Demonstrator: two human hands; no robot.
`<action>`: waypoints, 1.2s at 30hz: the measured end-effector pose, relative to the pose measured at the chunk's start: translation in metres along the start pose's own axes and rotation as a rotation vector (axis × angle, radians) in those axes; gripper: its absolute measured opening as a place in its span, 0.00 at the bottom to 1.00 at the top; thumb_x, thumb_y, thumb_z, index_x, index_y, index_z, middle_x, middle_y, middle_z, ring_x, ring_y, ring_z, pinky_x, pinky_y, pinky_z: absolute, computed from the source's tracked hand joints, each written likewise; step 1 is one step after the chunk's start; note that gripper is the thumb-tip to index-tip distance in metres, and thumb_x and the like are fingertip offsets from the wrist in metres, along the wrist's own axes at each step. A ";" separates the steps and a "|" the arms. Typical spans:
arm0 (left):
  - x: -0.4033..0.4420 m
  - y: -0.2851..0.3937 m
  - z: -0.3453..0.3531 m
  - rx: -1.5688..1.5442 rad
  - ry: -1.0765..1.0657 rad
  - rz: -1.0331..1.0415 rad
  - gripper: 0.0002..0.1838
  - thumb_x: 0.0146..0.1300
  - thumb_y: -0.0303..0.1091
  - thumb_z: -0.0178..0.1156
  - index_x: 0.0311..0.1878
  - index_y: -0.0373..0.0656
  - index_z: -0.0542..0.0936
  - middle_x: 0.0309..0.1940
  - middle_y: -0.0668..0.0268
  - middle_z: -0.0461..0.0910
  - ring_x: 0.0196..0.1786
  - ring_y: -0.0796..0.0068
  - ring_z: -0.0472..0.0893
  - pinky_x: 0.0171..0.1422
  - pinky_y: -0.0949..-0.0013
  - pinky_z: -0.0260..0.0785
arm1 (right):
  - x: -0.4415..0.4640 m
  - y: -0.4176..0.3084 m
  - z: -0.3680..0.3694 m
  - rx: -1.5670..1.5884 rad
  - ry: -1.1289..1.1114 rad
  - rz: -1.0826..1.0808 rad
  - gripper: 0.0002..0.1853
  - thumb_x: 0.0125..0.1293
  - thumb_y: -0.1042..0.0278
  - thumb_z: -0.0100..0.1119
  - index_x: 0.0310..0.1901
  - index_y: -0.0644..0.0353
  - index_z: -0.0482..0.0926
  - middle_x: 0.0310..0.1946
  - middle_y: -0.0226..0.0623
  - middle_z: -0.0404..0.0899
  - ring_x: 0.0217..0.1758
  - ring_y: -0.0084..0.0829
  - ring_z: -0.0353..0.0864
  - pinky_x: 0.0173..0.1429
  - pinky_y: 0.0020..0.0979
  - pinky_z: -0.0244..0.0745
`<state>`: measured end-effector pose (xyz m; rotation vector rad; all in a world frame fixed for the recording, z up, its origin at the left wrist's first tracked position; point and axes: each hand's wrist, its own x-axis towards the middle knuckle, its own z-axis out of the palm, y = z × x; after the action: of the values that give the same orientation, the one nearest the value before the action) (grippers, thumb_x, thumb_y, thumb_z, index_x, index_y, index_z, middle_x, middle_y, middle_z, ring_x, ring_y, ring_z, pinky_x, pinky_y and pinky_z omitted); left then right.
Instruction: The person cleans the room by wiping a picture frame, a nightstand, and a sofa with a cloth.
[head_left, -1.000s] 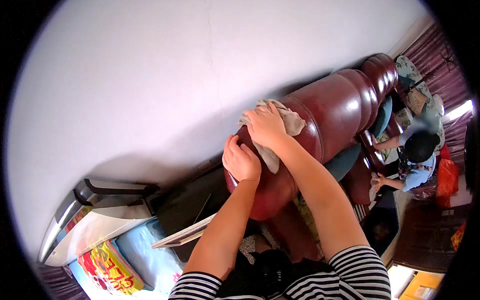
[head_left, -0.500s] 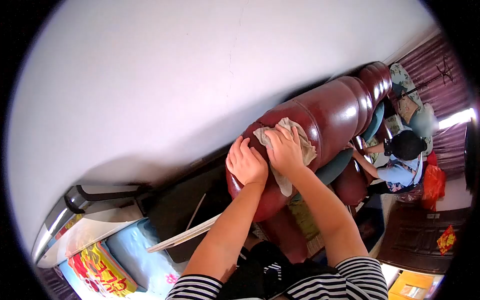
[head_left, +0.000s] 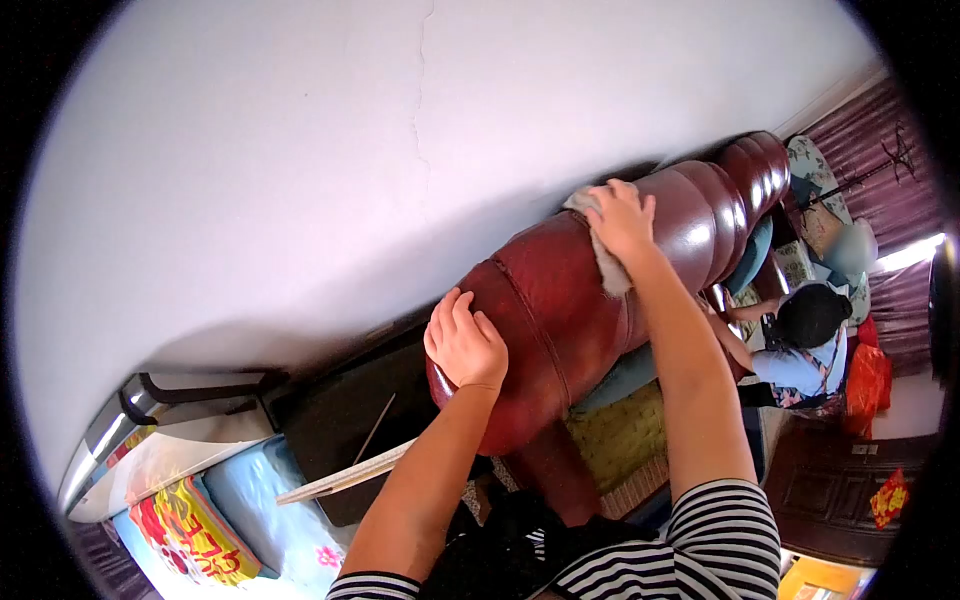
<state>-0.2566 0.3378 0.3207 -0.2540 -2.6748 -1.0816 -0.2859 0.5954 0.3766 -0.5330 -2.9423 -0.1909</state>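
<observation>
A dark red leather sofa [head_left: 540,290] runs along the white wall, its back reaching from the middle toward the upper right. My right hand [head_left: 622,220] presses a grey-beige cloth [head_left: 608,262] against the top of the backrest; its fingers are spread over the cloth, and part of the cloth hangs down toward the seat side. At the near end of the sofa, my left hand [head_left: 466,342] rests flat on the leather with its fingers apart and nothing in it.
Another person [head_left: 805,335] in a light blue top leans over the sofa's far part. A red bag [head_left: 866,385] is behind them. At lower left are a dark panel [head_left: 345,420], a white board edge [head_left: 345,475] and a yellow-red package [head_left: 195,530]. A white wall [head_left: 300,180] borders the sofa.
My right hand and the cloth have moved up and right along the backrest, away from my left hand. My left hand stays at the near end. The other person has leaned in closer.
</observation>
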 end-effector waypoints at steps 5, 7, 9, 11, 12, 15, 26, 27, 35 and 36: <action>-0.001 0.002 0.002 0.013 0.017 0.003 0.14 0.58 0.32 0.51 0.48 0.47 0.75 0.55 0.66 0.73 0.61 0.64 0.68 0.66 0.57 0.52 | 0.014 -0.015 -0.002 0.188 -0.198 0.126 0.16 0.67 0.59 0.48 0.53 0.53 0.75 0.52 0.40 0.75 0.58 0.41 0.72 0.62 0.40 0.67; -0.001 0.001 0.004 0.008 0.018 0.006 0.14 0.58 0.32 0.51 0.49 0.47 0.75 0.55 0.66 0.73 0.61 0.64 0.68 0.66 0.57 0.52 | 0.011 -0.043 0.001 0.354 -0.235 -0.009 0.16 0.65 0.60 0.49 0.52 0.53 0.75 0.48 0.40 0.78 0.52 0.38 0.76 0.57 0.39 0.71; -0.001 0.000 0.003 0.001 0.023 0.016 0.15 0.58 0.32 0.51 0.49 0.47 0.75 0.55 0.66 0.73 0.61 0.64 0.68 0.66 0.57 0.52 | 0.002 -0.073 -0.009 0.372 -0.205 -0.145 0.14 0.62 0.63 0.53 0.49 0.51 0.77 0.46 0.40 0.78 0.50 0.38 0.77 0.54 0.39 0.72; -0.001 -0.001 0.003 0.005 0.008 0.010 0.15 0.57 0.34 0.52 0.49 0.46 0.75 0.55 0.66 0.73 0.61 0.64 0.68 0.66 0.57 0.52 | -0.010 -0.092 -0.014 0.378 -0.189 -0.312 0.12 0.59 0.65 0.54 0.45 0.54 0.78 0.45 0.36 0.78 0.52 0.40 0.74 0.54 0.40 0.70; -0.001 0.001 0.002 0.007 0.007 0.007 0.15 0.57 0.34 0.52 0.49 0.46 0.75 0.55 0.66 0.73 0.61 0.64 0.68 0.66 0.57 0.52 | -0.017 -0.094 -0.016 0.379 -0.193 -0.314 0.12 0.59 0.65 0.54 0.45 0.54 0.78 0.45 0.36 0.78 0.52 0.40 0.74 0.54 0.40 0.70; -0.001 0.002 -0.001 0.033 -0.013 0.031 0.18 0.59 0.37 0.52 0.53 0.46 0.73 0.55 0.64 0.71 0.61 0.61 0.67 0.65 0.56 0.53 | -0.036 -0.103 -0.022 0.251 -0.067 -0.449 0.11 0.56 0.70 0.56 0.42 0.52 0.79 0.42 0.30 0.77 0.53 0.35 0.72 0.50 0.41 0.69; 0.002 0.001 -0.001 0.013 -0.020 0.028 0.19 0.58 0.39 0.53 0.54 0.51 0.75 0.55 0.66 0.71 0.60 0.63 0.67 0.65 0.56 0.53 | -0.039 -0.107 -0.030 0.113 -0.126 -0.538 0.09 0.53 0.74 0.56 0.36 0.51 0.79 0.43 0.23 0.76 0.53 0.32 0.70 0.46 0.40 0.66; 0.000 0.000 -0.002 0.008 -0.024 0.030 0.19 0.58 0.39 0.53 0.54 0.51 0.75 0.55 0.66 0.71 0.60 0.63 0.67 0.65 0.56 0.53 | -0.030 -0.112 -0.022 0.109 -0.128 -0.533 0.09 0.53 0.74 0.56 0.36 0.51 0.79 0.43 0.23 0.76 0.53 0.32 0.70 0.46 0.40 0.66; -0.001 -0.001 -0.003 -0.017 -0.006 0.034 0.19 0.60 0.40 0.52 0.55 0.51 0.75 0.55 0.65 0.71 0.61 0.63 0.67 0.66 0.56 0.52 | -0.009 -0.115 -0.014 0.035 -0.325 -0.494 0.21 0.54 0.73 0.55 0.52 0.53 0.74 0.47 0.34 0.76 0.55 0.41 0.70 0.53 0.44 0.71; -0.001 -0.001 -0.003 -0.020 -0.006 0.033 0.19 0.60 0.40 0.52 0.54 0.51 0.75 0.55 0.65 0.71 0.61 0.63 0.67 0.65 0.56 0.53 | -0.016 -0.113 -0.020 0.030 -0.328 -0.497 0.21 0.54 0.73 0.55 0.52 0.53 0.74 0.47 0.34 0.76 0.55 0.41 0.70 0.53 0.44 0.71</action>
<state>-0.2553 0.3349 0.3218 -0.3042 -2.6565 -1.1005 -0.3093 0.4822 0.3829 0.2048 -3.3370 -0.1189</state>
